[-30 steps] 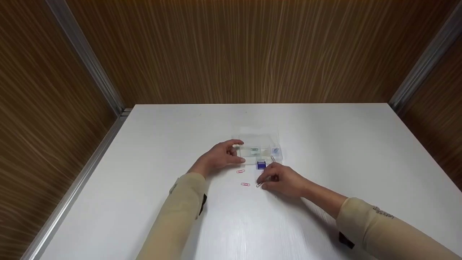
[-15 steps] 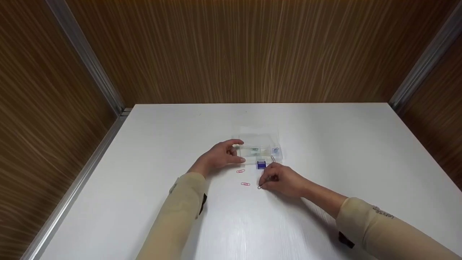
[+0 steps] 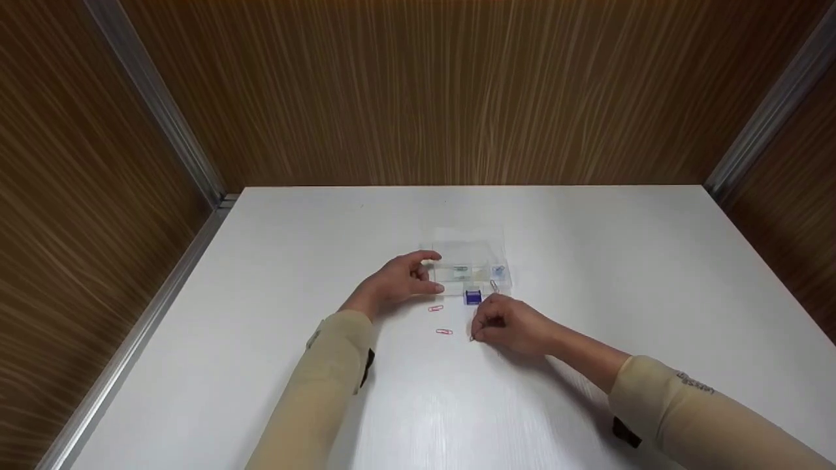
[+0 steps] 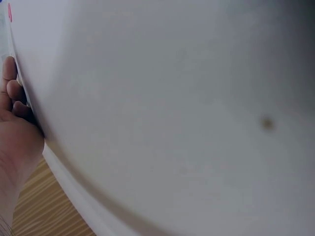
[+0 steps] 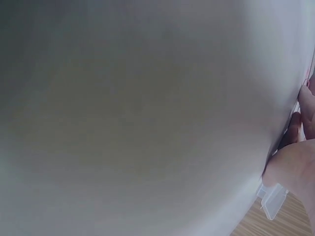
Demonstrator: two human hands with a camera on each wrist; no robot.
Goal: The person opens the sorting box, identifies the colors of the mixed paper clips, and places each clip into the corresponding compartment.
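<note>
Near the middle of the white table (image 3: 261, 274), a little toward its far edge, the left hand (image 3: 395, 284) rests with thumb and fingers curved round the left end of a clear plastic box (image 3: 471, 264), holding it. Just in front of the box, the right hand (image 3: 509, 324) lies low on the table with its fingertips drawn together, pinching a paper clip (image 3: 471, 337) against the surface. Two pink paper clips (image 3: 444, 331) lie loose between the hands, and a blue binder clip (image 3: 473, 297) sits against the box's near side.
</note>
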